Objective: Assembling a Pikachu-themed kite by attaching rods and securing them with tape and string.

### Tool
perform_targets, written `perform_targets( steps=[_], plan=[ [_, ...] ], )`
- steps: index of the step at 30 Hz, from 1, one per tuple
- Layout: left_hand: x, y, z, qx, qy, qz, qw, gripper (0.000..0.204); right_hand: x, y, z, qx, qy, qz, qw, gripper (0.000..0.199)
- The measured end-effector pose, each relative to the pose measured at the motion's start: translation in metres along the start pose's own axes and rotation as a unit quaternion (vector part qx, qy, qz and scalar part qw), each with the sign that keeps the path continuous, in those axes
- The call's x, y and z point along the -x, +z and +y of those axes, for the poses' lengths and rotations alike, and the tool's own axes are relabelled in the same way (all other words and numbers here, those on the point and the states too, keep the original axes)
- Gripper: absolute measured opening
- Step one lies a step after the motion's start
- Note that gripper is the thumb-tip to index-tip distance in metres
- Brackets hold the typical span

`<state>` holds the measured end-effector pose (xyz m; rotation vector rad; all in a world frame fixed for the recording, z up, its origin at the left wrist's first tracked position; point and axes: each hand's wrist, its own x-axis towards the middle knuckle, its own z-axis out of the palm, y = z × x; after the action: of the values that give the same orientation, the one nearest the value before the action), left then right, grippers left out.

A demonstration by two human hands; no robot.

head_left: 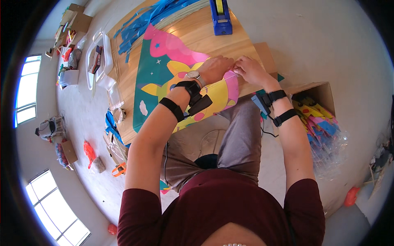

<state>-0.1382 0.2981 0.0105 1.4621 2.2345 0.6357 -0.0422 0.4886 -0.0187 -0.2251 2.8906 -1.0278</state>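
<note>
A large thin sheet (144,88), printed with a yellow cartoon figure on green and pink, lies across the wooden table (191,26) and hangs over its near edge. My left hand (217,69), with a watch above it, is closed at the sheet's right-hand pink edge. Right beside it, my right hand (249,70) pinches that same edge, and the fingertips of both hands almost meet. Whatever small piece may lie between the fingertips is hidden. Beyond the hands, a blue tape dispenser (221,21) with yellow tape stands at the table's far edge.
Blue strips (141,25) and thin pale sticks (180,17) lie along the table's far left. An open cardboard box (324,91) on the right holds colourful wrapped bundles (316,119). A white plastic tub (107,53) stands left of the table. My legs are under the near edge.
</note>
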Motion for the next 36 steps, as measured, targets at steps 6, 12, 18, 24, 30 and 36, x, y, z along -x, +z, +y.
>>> perform_targets(
  steps=[6, 12, 18, 24, 30, 36],
  plan=[
    [-0.003, 0.002, -0.001, 0.002, -0.001, -0.003, 1.000, 0.013, -0.002, -0.006, 0.006, 0.001, -0.003, -0.020, 1.000, 0.015],
    [-0.002, 0.001, 0.000, 0.000, 0.045, 0.017, 0.999, 0.013, 0.000, -0.014, 0.010, -0.016, -0.004, -0.035, 0.999, 0.013],
    [-0.003, 0.003, 0.002, -0.009, 0.001, 0.012, 1.000, 0.010, 0.000, -0.019, 0.007, -0.026, 0.034, -0.044, 0.998, 0.013],
    [-0.007, 0.008, -0.001, 0.013, 0.065, 0.048, 0.997, 0.012, 0.000, -0.018, 0.004, -0.004, 0.035, -0.023, 0.999, 0.014],
    [-0.006, 0.009, -0.003, 0.024, 0.080, 0.063, 0.995, 0.012, -0.001, -0.007, 0.004, 0.028, 0.044, 0.013, 0.999, 0.009],
    [-0.004, 0.007, -0.004, 0.041, 0.085, 0.058, 0.994, 0.012, -0.003, 0.001, 0.004, 0.098, 0.038, 0.056, 0.993, 0.002]
  ],
)
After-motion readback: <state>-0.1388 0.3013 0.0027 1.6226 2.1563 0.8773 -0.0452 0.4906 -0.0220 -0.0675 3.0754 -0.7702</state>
